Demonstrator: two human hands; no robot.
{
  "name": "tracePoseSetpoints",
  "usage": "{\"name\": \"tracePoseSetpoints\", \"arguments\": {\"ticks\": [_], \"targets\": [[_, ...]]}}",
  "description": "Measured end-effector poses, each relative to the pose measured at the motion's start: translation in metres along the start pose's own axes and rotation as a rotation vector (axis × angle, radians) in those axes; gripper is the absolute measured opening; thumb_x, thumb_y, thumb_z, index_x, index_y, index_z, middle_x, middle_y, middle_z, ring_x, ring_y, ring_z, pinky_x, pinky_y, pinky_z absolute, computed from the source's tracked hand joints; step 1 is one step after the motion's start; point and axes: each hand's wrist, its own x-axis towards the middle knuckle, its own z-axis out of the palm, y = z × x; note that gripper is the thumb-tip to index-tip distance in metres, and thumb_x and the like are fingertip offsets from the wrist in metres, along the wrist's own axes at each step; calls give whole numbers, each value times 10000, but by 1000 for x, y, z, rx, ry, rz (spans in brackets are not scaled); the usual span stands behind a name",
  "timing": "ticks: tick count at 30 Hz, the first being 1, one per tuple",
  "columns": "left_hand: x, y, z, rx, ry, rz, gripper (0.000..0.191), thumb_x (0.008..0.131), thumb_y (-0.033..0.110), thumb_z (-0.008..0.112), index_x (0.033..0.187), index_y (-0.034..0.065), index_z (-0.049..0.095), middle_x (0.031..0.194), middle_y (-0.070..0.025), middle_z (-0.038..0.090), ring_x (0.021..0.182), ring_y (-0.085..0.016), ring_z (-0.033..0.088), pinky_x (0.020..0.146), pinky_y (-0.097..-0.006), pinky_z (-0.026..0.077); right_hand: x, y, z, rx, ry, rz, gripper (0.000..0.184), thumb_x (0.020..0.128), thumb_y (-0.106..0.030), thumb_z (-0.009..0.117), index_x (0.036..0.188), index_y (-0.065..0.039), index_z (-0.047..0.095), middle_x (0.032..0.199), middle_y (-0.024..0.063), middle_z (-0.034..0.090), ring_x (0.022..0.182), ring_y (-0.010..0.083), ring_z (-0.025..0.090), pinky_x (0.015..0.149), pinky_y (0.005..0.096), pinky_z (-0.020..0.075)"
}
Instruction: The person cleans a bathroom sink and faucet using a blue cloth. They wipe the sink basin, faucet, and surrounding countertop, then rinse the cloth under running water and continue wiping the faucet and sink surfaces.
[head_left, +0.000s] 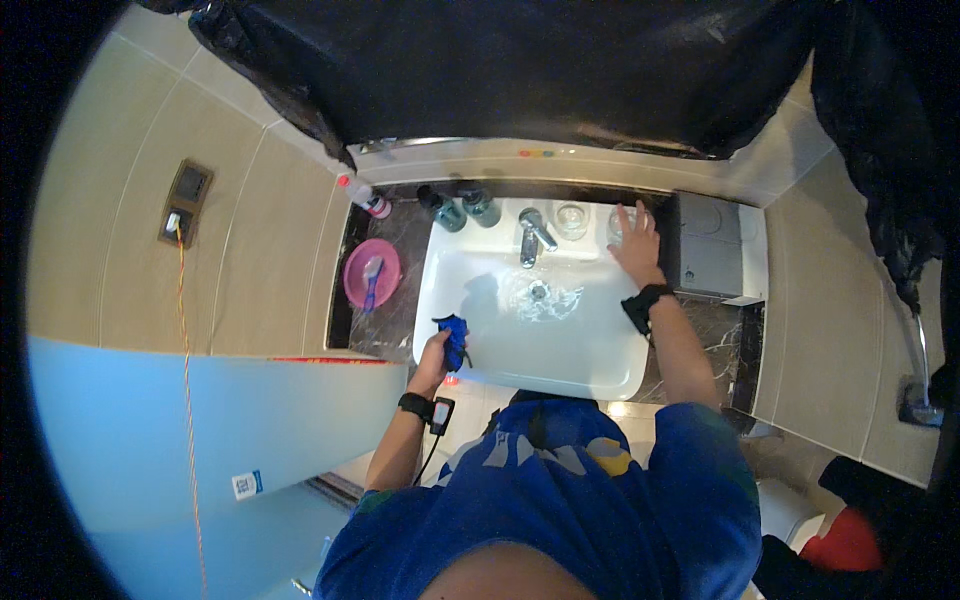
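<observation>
My left hand (432, 360) grips a crumpled blue cloth (454, 343) over the front left rim of the white washbasin (480, 367). At the basin's back right corner, my right hand (637, 251) reaches over a clear glass (619, 223), fingers spread. Its fingers partly hide that glass, and whether they grip it I cannot tell. Another clear glass (571, 221) stands on the back ledge, between my right hand and the chrome faucet (531, 232). Below the faucet, water ripples around the drain (538, 291).
Two dark green bottles (465, 211) stand at the basin's back left. A pink bowl (360, 289) with a blue-handled brush (371, 281) sits on the dark stone counter (409, 247), near a red-capped bottle (367, 199). A grey box (706, 244) occupies the right side.
</observation>
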Motion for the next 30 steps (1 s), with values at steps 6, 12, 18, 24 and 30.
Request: {"name": "tracePoseSetpoints", "arguments": {"ticks": [6, 12, 18, 24, 30], "targets": [[-26, -3, 16, -179, 3, 125, 379, 901, 115, 367, 1263, 63, 468, 1033, -188, 601, 845, -279, 613, 746, -406, 521, 20, 19, 7, 173, -82, -34, 738, 721, -252, 753, 1369, -153, 413, 1284, 199, 480, 1124, 410, 521, 889, 462, 489], [-29, -8, 41, -311, -81, 25, 376, 869, 309, 474, 1148, 58, 498, 983, -149, 593, 774, -271, 603, 725, -419, 522, -15, 26, -13, 1200, -1, 327, 539, 828, -287, 690, 1283, -104, 467, 1174, 203, 570, 1044, 391, 586, 872, 467, 511], [-28, 32, 125, -103, -349, 44, 473, 963, 511, 374, 969, 64, 532, 933, -101, 591, 725, -193, 581, 653, -312, 500, -73, -18, -65, 2372, -611, 467, 584, 922, -499, 498, 1298, -54, 461, 1231, 233, 545, 934, 313, 605, 859, 397, 514], [-51, 87, 168, 591, -356, 543, 263, 853, 217, 690, 986, 54, 530, 972, -55, 564, 692, -91, 522, 612, -223, 423, -88, -72, -82, 2679, -994, 334, 730, 889, -636, 432, 1357, -76, 442, 1187, 223, 549, 881, 272, 567, 807, 375, 482], [-68, 109, 180, 754, -248, 874, 785, 641, 234, 850, 1298, 70, 453, 1266, -108, 484, 1046, -217, 546, 811, -312, 468, -99, -106, -80, 2492, -1022, 332, 688, 971, -616, 247, 1372, -79, 402, 1229, 215, 555, 1148, 307, 523, 992, 444, 418]]}}
